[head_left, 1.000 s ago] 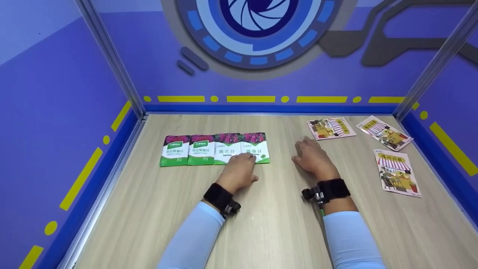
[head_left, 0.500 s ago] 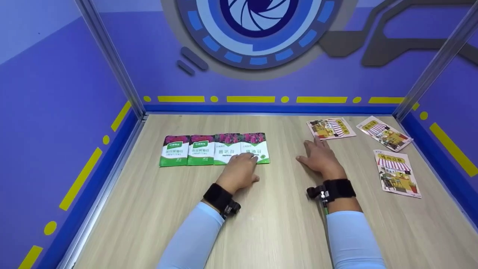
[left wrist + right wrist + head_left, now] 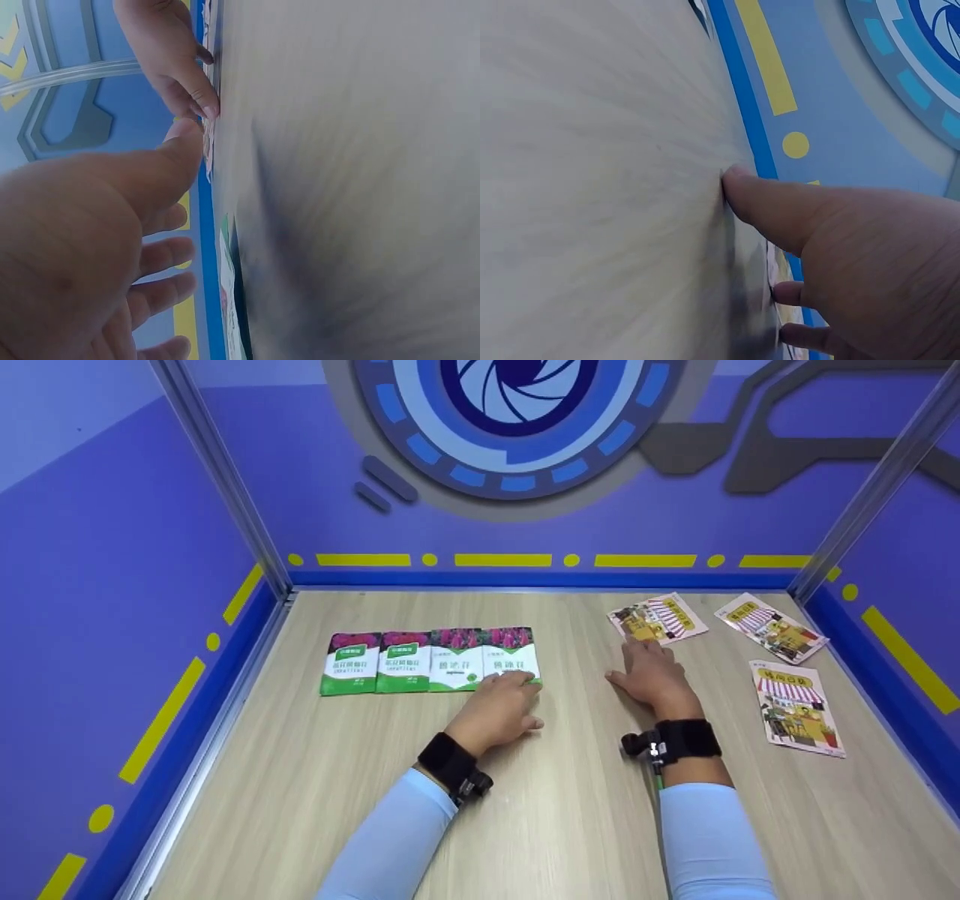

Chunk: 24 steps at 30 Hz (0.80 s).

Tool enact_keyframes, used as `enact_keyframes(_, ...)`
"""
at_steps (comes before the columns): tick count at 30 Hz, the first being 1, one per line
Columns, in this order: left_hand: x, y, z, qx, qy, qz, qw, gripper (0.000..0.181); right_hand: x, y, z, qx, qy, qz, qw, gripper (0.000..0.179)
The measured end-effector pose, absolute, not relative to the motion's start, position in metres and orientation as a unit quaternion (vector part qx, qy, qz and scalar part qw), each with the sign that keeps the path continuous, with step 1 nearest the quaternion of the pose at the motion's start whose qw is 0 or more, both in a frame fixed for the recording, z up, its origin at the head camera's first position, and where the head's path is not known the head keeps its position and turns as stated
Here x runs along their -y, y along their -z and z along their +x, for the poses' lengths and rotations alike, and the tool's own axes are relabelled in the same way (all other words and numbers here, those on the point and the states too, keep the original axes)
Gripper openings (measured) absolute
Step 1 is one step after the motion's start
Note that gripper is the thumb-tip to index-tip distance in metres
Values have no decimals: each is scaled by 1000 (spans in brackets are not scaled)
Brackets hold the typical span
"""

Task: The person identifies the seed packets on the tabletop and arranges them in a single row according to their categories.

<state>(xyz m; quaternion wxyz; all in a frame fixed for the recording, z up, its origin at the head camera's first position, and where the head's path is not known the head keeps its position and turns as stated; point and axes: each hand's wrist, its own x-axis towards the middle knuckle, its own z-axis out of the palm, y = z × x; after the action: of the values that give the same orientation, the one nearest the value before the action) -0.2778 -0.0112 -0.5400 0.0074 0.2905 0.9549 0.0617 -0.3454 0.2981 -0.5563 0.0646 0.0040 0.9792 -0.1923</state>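
Four-colour fronts aside, several flat seed packets lie in a row, green and white with pink flowers. My left hand [image 3: 499, 711] hovers by the lower edge of the rightmost green-and-white packet [image 3: 508, 651], its fingers loosely spread and holding nothing; the left wrist view shows the palm off the table. With its fingertips, my right hand [image 3: 654, 679] touches the near edge of a pink packet [image 3: 660, 619] printed with a striped awning. Its thumb [image 3: 754, 196] rests on the tabletop in the right wrist view. The fingertips partly cover that packet's lower edge.
Two more pink packets lie at the right: one tilted packet [image 3: 772, 628] near the back corner, another packet [image 3: 798, 709] nearer me. Blue-purple panels enclose the wooden table [image 3: 555, 810] at the back and sides.
The pink packet under my right fingertips has turned anticlockwise and shifted slightly left. My right hand has moved right and closer to it. My left hand has shifted right, off the green-and-white packets' middle.
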Motion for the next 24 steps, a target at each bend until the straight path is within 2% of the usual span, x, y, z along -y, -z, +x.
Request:
enact_keyframes(5,10,538,-275,-951,-68,301,4,66,-303,552,-345,-982,184,20,49,95)
enact_keyframes(6,9,538,-275,-950,-71,304,3,65,-305,552,-344,-982,179,20,47,92)
enact_keyframes(10,7,538,-274,-950,-71,304,10,65,-310,551,-340,-986,163,12,36,57)
enact_keyframes(13,6,539,-273,-952,-66,300,17,66,-313,552,-339,-985,168,11,27,43)
enact_keyframes(16,4,540,-272,-951,-60,304,15,67,-313,554,-339,-981,194,15,9,40)
enact_keyframes(20,1,542,-269,-946,-59,318,11,67,-313,556,-341,-978,208,-5,-28,25)
enact_keyframes(24,-2,544,-267,-942,-64,329,10,65,-312,558,-344,-980,197,-18,-28,21)
